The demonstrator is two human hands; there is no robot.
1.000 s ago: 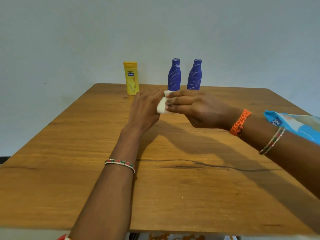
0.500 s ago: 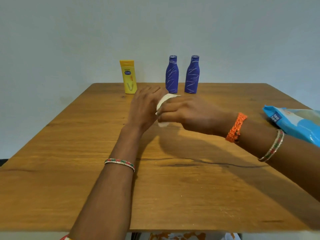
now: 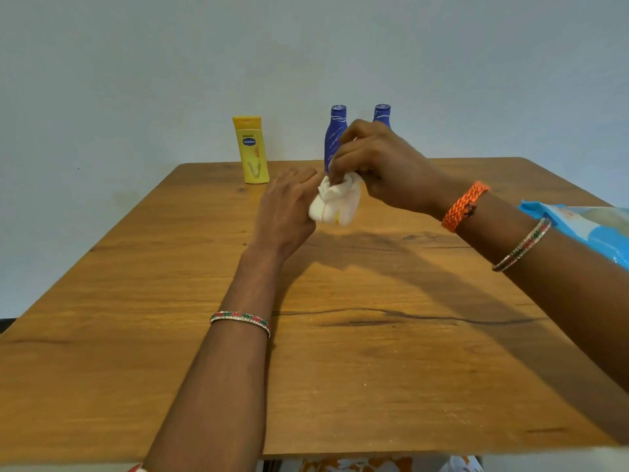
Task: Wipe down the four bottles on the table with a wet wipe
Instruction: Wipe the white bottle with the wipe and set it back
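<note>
The left hand (image 3: 289,212) holds a small white bottle (image 3: 335,207) while the right hand (image 3: 374,165) pinches the wet wipe (image 3: 340,187) on top, with the yellow Vaseline bottle (image 3: 252,149) and two blue bottles (image 3: 335,137) waiting behind it, maybe not wiped yet.

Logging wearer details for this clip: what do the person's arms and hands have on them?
Both forearms are bare, with no sleeves or gloves in view. The left hand has a thin bangle with red and green beading on its forearm. The right hand has a braided orange band at the wrist and a matching thin red-and-green bangle further up the forearm. No rings are visible.
</note>
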